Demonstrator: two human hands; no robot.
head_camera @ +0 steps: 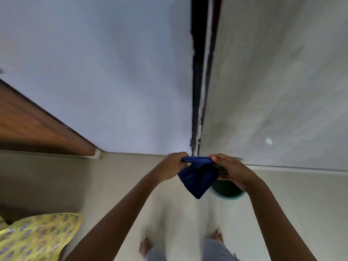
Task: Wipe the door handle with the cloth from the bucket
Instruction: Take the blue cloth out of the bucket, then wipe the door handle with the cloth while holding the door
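A dark blue cloth (197, 178) hangs folded between both hands, its lower corner pointing down. My left hand (174, 165) pinches its upper left edge. My right hand (231, 170) pinches the upper right edge. Below and behind the cloth, the teal rim of a bucket (228, 194) stands on the floor, mostly hidden by my right hand and the cloth. No door handle is in view.
A white wall (113, 81) rises ahead, with a dark vertical gap (199, 81) and a grey panel (282, 81) to its right. A brown wooden door (33, 127) stands at the left. Yellow patterned fabric (37, 238) lies low left. My bare feet stand on pale tiles.
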